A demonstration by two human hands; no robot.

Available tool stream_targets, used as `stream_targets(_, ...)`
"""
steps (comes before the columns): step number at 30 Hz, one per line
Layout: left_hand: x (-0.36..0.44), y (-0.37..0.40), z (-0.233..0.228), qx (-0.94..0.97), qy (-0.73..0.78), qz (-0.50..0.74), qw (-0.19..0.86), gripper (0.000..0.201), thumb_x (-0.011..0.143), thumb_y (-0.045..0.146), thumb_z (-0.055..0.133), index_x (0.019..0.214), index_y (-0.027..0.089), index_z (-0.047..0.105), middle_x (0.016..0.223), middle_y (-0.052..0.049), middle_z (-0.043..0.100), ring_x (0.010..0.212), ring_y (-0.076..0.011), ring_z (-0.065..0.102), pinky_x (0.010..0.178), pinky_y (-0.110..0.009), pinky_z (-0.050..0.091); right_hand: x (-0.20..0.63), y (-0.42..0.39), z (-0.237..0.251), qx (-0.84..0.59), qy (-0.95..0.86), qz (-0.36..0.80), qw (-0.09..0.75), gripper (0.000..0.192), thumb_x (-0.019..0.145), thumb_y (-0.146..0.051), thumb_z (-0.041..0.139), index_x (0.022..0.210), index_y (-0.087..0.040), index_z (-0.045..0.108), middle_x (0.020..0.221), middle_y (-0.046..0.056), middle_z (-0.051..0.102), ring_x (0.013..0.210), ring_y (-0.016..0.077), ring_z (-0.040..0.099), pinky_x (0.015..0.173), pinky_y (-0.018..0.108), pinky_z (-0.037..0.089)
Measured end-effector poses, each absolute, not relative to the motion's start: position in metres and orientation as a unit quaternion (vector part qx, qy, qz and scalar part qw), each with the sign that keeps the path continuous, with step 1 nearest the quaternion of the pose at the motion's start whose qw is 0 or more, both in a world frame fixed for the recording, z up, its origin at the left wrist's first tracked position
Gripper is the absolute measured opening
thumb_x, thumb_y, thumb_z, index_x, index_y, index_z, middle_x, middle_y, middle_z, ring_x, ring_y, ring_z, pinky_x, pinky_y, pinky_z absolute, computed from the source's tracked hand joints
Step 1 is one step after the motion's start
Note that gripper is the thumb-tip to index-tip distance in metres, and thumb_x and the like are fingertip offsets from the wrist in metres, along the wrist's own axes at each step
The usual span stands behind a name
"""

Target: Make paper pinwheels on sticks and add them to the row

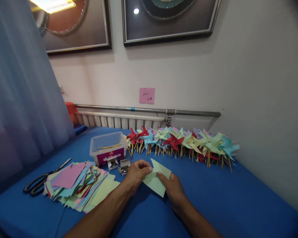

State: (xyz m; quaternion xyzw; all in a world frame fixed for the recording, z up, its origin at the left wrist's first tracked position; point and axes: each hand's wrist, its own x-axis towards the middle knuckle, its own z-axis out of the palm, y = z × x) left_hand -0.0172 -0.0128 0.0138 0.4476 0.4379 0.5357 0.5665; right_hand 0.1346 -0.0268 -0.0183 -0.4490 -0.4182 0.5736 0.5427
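My left hand (137,172) and my right hand (172,189) both pinch one light green paper square (156,179) just above the blue tabletop (238,198). The left fingers grip its left edge, where a flap is folded up to a point. The right fingers hold its lower middle. A pile of coloured paper squares (76,185) lies to the left of my left forearm.
A long row of finished paper pinwheels on sticks (183,143) lies along the wall. A clear plastic box (108,147) with sticks, two small boxes of pins (119,164) and black scissors (43,180) lie at the left. A curtain hangs at far left.
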Motion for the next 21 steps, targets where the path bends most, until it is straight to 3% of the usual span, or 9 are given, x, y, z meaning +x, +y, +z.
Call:
stream_targets(11,-0.017,-0.009,0.005,0.464,0.465,0.530,0.536,0.028,0.051,0.027,0.086,0.069,0.014,0.068,0.058,0.002,0.060,0.053,-0.0086,0.048,0.054,-0.023,0.036,0.135,-0.030,-0.017,-0.428,-0.436,0.583,0.535,0.046,0.075,-0.056,0.078,0.097,-0.016,0.075,0.075,0.006,0.078,0.070,0.0254,0.073,0.058,0.031,0.053)
stream_targets(21,-0.016,-0.004,-0.004,0.479,0.476,0.540,0.502,0.024,0.056,0.026,0.080,0.072,0.014,0.067,0.059,0.003,0.060,0.053,-0.0088,0.049,0.053,-0.022,0.036,0.135,-0.022,-0.026,-0.449,-0.412,0.572,0.549,0.051,0.061,-0.046,0.088,0.099,-0.016,0.074,0.075,0.006,0.078,0.067,0.0263,0.073,0.066,0.036,0.056)
